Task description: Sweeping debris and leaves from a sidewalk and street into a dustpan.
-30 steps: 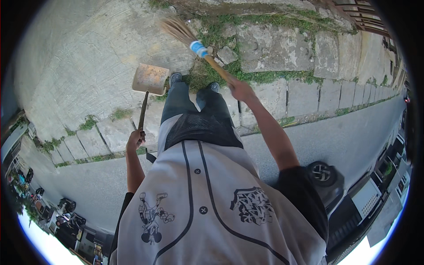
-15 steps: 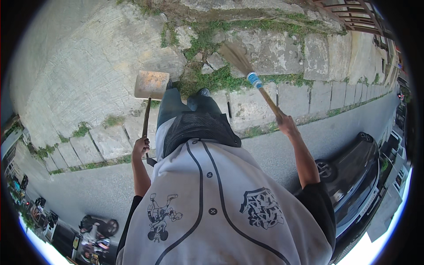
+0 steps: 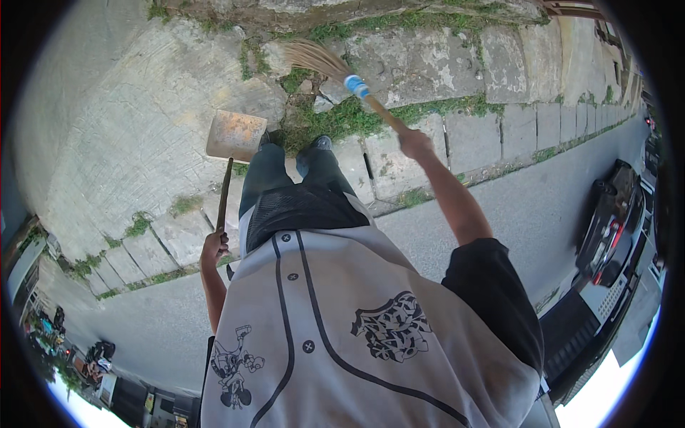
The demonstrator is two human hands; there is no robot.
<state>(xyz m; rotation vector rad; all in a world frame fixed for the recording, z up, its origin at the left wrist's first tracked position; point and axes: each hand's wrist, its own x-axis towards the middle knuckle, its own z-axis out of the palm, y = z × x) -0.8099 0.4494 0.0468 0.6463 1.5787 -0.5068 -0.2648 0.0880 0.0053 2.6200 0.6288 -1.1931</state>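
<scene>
My left hand (image 3: 215,247) is wrapped round the wooden handle of a long-handled dustpan (image 3: 237,135). Its square, worn, rust-stained pan lies on the concrete in front of my left foot. My right hand (image 3: 416,144) grips the stick of a broom (image 3: 321,60) with thin brown bristles, bound with a blue and white band. The bristles point to the far left, over the broken slabs and grass, beyond and to the right of the pan. Whether they touch the ground I cannot tell.
A strip of grass and weeds (image 3: 349,120) runs between cracked slabs. Concrete slabs (image 3: 471,139) line the edge of the grey road (image 3: 528,187). A dark car (image 3: 612,221) is on the road at right. A metal grate (image 3: 574,10) shows at the far right.
My right hand has swung the broom leftward and away from me. The dustpan has barely shifted. The dark car has moved farther off to the right, and the motorcycle at lower left has gone from there.
</scene>
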